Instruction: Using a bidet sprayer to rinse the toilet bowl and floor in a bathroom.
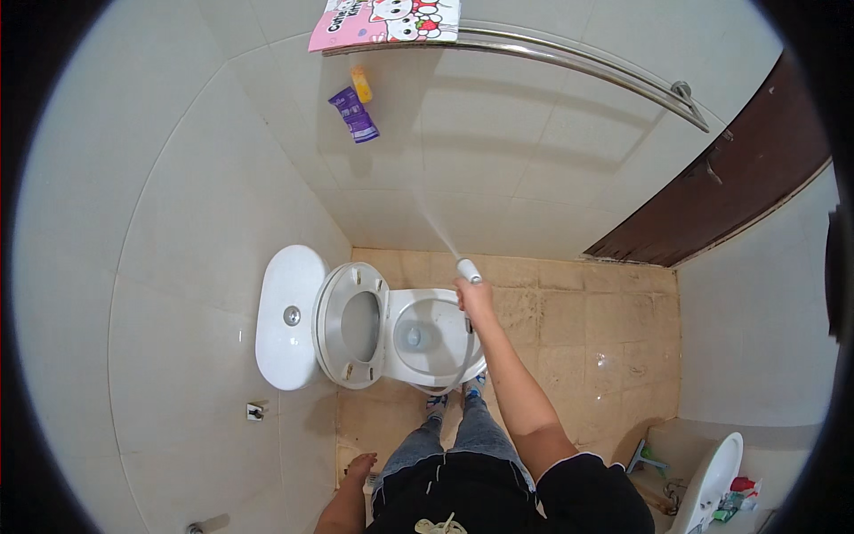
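Observation:
My right hand grips a white handheld bidet sprayer beyond the toilet bowl's front rim. A jet of water leaves its head and strikes the tiled wall. The sprayer's grey hose hangs down across the bowl rim and bends toward the toilet's near side. The white toilet has its seat and lid raised against the cistern. Water stands at the bottom of the bowl. My left hand hangs low beside my hip, with nothing visible in it.
A metal towel rack holds a pink cartoon-printed sheet or bag. Below are a purple packet and a yellow item. A brown door is at right; a washbasin and squeegee lower right. Floor tiles look stained.

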Motion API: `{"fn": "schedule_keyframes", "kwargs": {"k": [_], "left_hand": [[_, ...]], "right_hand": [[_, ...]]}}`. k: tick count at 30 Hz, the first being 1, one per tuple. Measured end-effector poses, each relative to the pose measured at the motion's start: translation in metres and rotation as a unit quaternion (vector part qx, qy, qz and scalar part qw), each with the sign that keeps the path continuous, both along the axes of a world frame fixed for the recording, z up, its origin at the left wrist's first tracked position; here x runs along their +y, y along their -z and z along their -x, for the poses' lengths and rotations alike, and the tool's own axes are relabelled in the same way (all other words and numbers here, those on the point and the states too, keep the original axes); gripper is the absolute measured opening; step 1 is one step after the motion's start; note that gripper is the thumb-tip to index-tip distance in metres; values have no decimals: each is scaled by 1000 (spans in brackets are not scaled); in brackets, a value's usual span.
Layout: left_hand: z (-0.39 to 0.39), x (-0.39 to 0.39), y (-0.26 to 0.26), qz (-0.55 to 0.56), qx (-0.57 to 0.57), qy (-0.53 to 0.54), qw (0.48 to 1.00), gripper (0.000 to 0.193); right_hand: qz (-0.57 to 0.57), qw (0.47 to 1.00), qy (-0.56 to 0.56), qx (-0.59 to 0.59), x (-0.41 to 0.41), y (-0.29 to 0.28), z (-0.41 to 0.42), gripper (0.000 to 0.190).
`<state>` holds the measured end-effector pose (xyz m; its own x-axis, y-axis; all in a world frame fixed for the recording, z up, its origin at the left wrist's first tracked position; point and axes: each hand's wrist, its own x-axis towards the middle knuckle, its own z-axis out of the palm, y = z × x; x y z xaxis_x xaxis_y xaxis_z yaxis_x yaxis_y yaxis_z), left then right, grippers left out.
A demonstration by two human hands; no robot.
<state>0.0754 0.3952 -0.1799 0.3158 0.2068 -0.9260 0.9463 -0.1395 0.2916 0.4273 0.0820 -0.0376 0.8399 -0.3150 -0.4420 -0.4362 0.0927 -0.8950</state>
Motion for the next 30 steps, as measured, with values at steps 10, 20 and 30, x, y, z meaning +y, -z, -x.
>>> {"fn": "schedule_keyframes", "kwargs": {"k": [10, 20, 30], "left_hand": [[33, 13, 10, 72, 26, 32, 997, 31], [26, 25, 29, 54, -15, 61, 997, 29], [-32, 10, 1, 8, 30, 117, 993, 33]], "right_hand": [[52, 988, -142, -27, 85, -11, -31, 26], [96, 990, -95, -40, 48, 19, -13, 19], [108, 985, 136, 21, -117, 45, 42, 19]]}}
